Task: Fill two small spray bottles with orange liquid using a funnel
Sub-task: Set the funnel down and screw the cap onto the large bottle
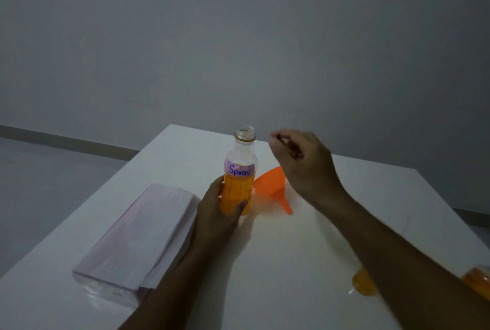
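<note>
"Spray" — handwritten in blue on the bottle's [237, 183] pale label [240, 169].

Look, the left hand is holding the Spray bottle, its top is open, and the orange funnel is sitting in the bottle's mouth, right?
Not quite. The head view shows the orange funnel lying on its side on the table, right of the Spray bottle. The left hand holds the open-topped bottle.
</note>
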Tool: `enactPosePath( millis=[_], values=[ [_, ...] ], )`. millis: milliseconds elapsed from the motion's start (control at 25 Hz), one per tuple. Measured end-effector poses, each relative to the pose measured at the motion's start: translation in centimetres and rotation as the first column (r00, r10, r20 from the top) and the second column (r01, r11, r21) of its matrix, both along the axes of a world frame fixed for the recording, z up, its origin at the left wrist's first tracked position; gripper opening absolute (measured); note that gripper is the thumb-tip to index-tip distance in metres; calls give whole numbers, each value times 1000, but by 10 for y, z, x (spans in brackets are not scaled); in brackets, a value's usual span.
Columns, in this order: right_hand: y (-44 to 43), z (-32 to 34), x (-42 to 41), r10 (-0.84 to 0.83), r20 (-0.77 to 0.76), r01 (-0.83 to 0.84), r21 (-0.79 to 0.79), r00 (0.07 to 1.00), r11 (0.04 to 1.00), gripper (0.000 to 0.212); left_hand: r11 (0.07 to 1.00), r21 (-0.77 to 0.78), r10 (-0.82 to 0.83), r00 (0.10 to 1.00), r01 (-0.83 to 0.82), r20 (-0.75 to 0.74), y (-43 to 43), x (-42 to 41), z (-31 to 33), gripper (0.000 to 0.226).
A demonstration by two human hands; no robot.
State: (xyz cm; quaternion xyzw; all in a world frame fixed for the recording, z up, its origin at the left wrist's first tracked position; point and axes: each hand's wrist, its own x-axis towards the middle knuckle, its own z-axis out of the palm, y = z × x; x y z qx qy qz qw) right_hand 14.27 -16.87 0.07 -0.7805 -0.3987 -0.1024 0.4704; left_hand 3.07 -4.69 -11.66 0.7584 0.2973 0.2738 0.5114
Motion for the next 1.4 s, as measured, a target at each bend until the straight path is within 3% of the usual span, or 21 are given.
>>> enactPosePath(
  millis=[120,360,520,640,720,840,880,1080,1200,1280,1320,1400],
  values=[
    [24,45,5,194,-110,-184,96,975,978,32,1000,0,-1,1000,1,-25,-1,0,3,67],
    [43,64,19,232,-14,-229,-238,973,944,34,999,28,-17,997,19,-74,0,-3,7,60],
    [53,73,23,383,-4,-322,-550,924,770,49,995,88,-30,988,43,-150,1,1,15,58],
    [60,81,23,483,127,-259,-713,866,652,54,996,60,-51,984,62,-171,3,3,16,59],
    [63,85,24,507,156,-223,-762,848,608,54,996,71,-51,993,58,-109,2,0,10,60],
    [69,89,19,483,257,-105,-791,837,603,27,997,77,-21,992,31,-126,5,0,4,64],
    [72,90,15,478,303,-51,-801,825,596,26,997,68,-28,989,39,-147,5,0,5,65],
    [75,85,0,486,466,208,-845,740,494,53,997,67,-30,992,38,-122,6,2,3,56],
    [80,82,3,487,544,329,-825,683,459,65,993,85,-62,971,84,-232,4,0,11,63],
    [80,84,12,517,545,288,-819,660,496,67,995,93,-15,986,31,-167,-1,-4,12,52],
    [79,84,17,556,515,234,-835,652,498,61,997,69,23,996,-17,-85,-1,-7,11,44],
    [76,79,24,591,484,174,-846,645,504,50,996,78,36,998,-31,-58,1,-5,9,41]
  ],
)
